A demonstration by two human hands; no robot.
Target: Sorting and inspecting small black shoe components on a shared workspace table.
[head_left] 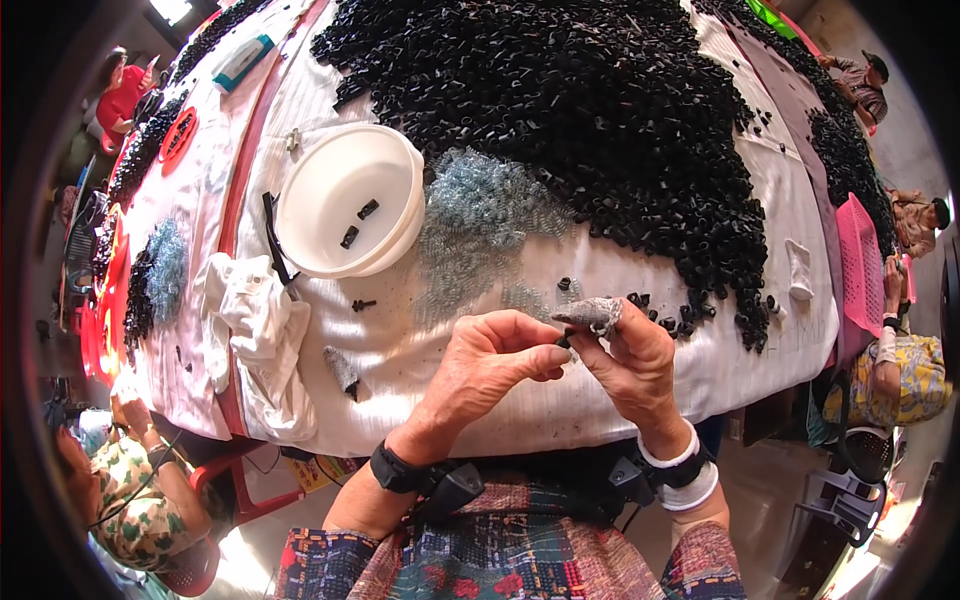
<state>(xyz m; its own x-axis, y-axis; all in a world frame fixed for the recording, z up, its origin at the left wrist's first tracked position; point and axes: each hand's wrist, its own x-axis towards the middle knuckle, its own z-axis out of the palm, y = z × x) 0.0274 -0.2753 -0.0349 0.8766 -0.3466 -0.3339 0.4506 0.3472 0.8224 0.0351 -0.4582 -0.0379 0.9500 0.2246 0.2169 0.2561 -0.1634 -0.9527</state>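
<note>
Head view: my left hand (480,365) and right hand (630,365) pinch one small black piece (564,343) together; only two lie in the white bowl (330,235), with a huge black pile (600,120) left.

tabletop (700,370): spread before the person | bowl (345,200): set at the left, two small parts lying in it | heap of small parts (590,110): piled behind and to the right of the bowl | springs (480,225): strewn between bowl and heap | crumpled cloth (255,305): laid left of the hands, before the bowl
</note>
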